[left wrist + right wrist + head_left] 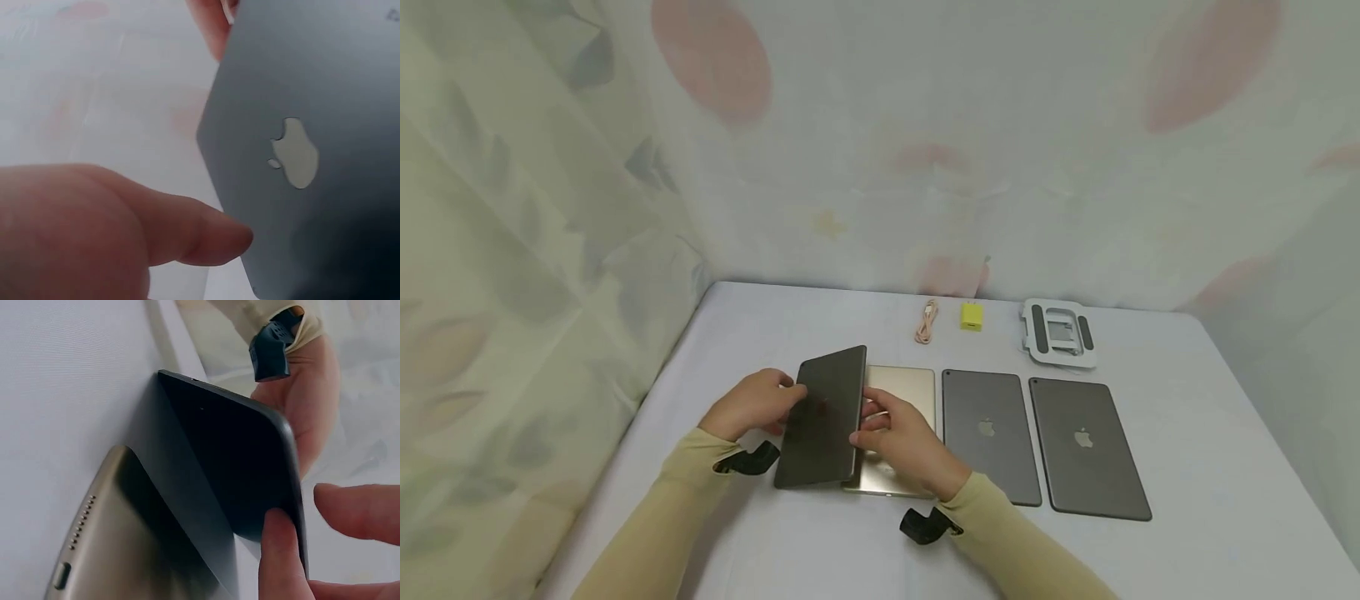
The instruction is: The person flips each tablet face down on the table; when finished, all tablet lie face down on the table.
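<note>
A dark grey tablet point(822, 433) stands tilted over the table, its right long edge raised. Its back with the apple logo point(297, 153) shows in the left wrist view; the dark screen side point(231, 444) faces the gold tablet point(119, 531) in the right wrist view. My right hand point(902, 433) holds the raised edge, a finger on the screen side. My left hand point(756, 402) is at the opposite edge, its nearly straight thumb point(194, 231) over the back near the rim. No left fingers show on the screen side. The gold tablet point(898, 385) lies partly beneath my right hand.
Two grey tablets, one nearer point(988, 450) and one farther right point(1090, 458), lie back up. Behind them are a coiled pink cable point(927, 323), a yellow charger plug point(972, 317) and a folded white stand point(1060, 333). Patterned curtains point(880, 167) border the white table point(1210, 467).
</note>
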A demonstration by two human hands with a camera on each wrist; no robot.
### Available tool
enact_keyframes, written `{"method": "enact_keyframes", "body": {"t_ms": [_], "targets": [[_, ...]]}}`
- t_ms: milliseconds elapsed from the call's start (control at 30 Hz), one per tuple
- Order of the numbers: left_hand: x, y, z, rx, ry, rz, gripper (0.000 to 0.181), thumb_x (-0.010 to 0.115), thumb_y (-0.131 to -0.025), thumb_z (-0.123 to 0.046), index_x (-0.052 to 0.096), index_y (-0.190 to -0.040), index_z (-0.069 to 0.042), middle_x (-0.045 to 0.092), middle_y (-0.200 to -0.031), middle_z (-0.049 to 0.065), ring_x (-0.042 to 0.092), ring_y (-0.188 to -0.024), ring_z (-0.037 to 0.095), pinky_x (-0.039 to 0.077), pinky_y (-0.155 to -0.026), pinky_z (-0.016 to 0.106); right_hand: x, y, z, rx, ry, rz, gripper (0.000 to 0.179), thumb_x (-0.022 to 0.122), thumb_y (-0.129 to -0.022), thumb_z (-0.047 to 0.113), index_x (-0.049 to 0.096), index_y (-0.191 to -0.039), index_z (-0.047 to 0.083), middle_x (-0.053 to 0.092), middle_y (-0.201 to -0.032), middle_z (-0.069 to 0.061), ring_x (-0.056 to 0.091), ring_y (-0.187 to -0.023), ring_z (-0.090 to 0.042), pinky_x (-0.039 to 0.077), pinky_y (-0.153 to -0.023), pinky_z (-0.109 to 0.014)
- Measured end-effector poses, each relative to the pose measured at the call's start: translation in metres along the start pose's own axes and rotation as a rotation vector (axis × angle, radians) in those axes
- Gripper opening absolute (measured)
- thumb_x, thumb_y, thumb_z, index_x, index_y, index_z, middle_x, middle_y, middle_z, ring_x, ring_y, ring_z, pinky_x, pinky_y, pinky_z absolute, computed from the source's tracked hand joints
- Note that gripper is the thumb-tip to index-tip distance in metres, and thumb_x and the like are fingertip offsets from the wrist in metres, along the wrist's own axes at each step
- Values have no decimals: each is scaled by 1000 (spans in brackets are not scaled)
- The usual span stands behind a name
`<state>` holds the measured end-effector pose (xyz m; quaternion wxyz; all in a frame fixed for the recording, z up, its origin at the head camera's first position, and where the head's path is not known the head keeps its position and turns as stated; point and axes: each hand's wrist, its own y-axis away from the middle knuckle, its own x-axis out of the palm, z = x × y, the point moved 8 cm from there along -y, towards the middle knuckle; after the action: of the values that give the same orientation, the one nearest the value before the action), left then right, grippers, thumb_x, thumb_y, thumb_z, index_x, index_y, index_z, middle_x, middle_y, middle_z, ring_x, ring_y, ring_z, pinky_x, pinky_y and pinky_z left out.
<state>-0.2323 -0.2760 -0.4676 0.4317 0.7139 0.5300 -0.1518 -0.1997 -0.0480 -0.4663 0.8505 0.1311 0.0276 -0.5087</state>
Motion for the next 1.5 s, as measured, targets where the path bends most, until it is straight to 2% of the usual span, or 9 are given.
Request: {"method": "enact_keyframes", "body": {"t_ms": [200, 467, 633, 733, 900, 1067, 1267, 1500], "targets": [[-6, 0, 6, -16, 17, 16, 63, 52, -106, -39, 56, -148, 8, 75, -117, 19, 79, -88, 22, 61, -98, 51, 6, 3, -1, -10, -23, 42, 77, 79, -96, 12, 44, -163, 1, 62, -139, -15, 69, -118, -23, 59, -90, -27], [-14, 0, 10, -20, -20, 4, 65, 50, -107, -38, 55, -149, 11, 69, -134, 28, 80, -87, 24, 61, -99, 53, 13, 3, -5, -7, -146, 98, 75, 75, -97, 7, 41, -163, -4, 58, -151, -20, 64, -132, -32, 61, -102, -33], [-17, 0, 12, -26, -13, 5, 65, 50, -107, -40, 56, -147, 11, 68, -136, 28, 79, -91, 26, 61, -99, 53, 14, 3, -8, -6, -91, 93, 75, 76, -99, 12, 41, -164, -2, 59, -152, -19, 64, -135, -34, 60, -104, -32], [-18, 1, 13, -35, -6, 13, 65, 50, -107, -40, 56, -146, 12, 68, -137, 28, 80, -93, 27, 61, -98, 53, 15, 4, -8, -6, -50, 98, 75, 75, -100, 16, 41, -164, 0, 59, -154, -19, 63, -137, -35, 58, -107, -36], [-21, 2, 18, -56, 7, 23, 65, 50, -107, -38, 54, -147, 13, 67, -135, 30, 80, -93, 29, 64, -93, 50, 19, 5, -9, -3, 0, 115, 77, 76, -100, 24, 41, -165, 4, 57, -157, -18, 62, -140, -34, 55, -112, -44], [-23, 3, 19, -46, 8, 26, 66, 51, -107, -38, 54, -147, 15, 68, -132, 31, 79, -94, 29, 66, -86, 45, 24, 5, -11, -2, 4, 136, 80, 76, -99, 27, 39, -167, 6, 52, -163, -20, 61, -142, -33, 52, -116, -49], [-27, 7, 23, -56, -14, 29, 66, 49, -107, -36, 52, -147, 16, 70, -124, 28, 78, -93, 27, 66, -84, 43, 30, 3, -10, -14, -3, 176, 81, 77, -99, 30, 39, -167, 7, 49, -167, -17, 57, -147, -33, 48, -120, -50], [-26, 2, 21, -46, -14, 30, 64, 50, -107, -36, 54, -145, 15, 70, -112, 23, 77, -85, 24, 66, -78, 40, 28, 4, -7, -26, 33, 191, 78, 75, -100, 31, 41, -166, 8, 47, -169, -12, 56, -148, -32, 48, -120, -51]]}}
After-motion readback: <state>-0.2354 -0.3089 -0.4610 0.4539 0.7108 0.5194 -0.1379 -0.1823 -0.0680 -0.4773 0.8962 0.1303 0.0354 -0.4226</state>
